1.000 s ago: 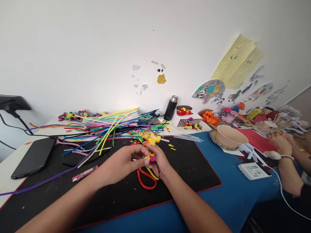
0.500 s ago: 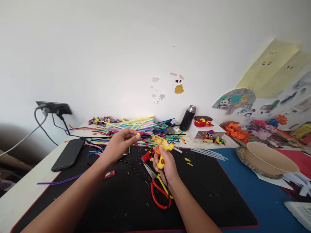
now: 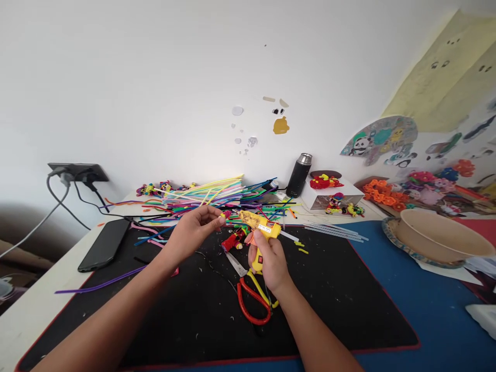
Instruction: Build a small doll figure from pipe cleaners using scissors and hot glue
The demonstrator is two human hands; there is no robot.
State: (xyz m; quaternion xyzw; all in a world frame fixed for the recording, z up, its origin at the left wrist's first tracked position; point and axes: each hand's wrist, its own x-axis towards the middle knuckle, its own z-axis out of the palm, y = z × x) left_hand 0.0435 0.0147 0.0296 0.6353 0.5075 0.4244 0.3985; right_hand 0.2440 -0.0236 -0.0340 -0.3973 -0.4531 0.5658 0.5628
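My right hand (image 3: 270, 258) is wrapped round the handle of a yellow hot glue gun (image 3: 256, 222), its nozzle pointing left and a clear glue stick poking out at the back. Between the thumb and fingers of my left hand (image 3: 199, 226) is a small magenta and yellow pipe-cleaner piece (image 3: 226, 214), close to the nozzle; whether they touch I cannot tell. Below the gun, a red pipe-cleaner figure (image 3: 231, 241) lies on the black mat (image 3: 186, 320). Scissors (image 3: 253, 299) with one red and one yellow handle lie nearer to me, partly behind my right hand.
Behind my hands lies a heap of colourful pipe cleaners (image 3: 209, 194). A phone (image 3: 104, 245) rests at the left. At the back right stand a black flask (image 3: 299, 175) and a white box (image 3: 335, 195), with clear glue sticks (image 3: 335, 231) in front and a bowl (image 3: 442, 235) farther right.
The view has shifted slightly. The magenta piece and the glue gun's nozzle now show more clearly, close together; both hands keep their grips.
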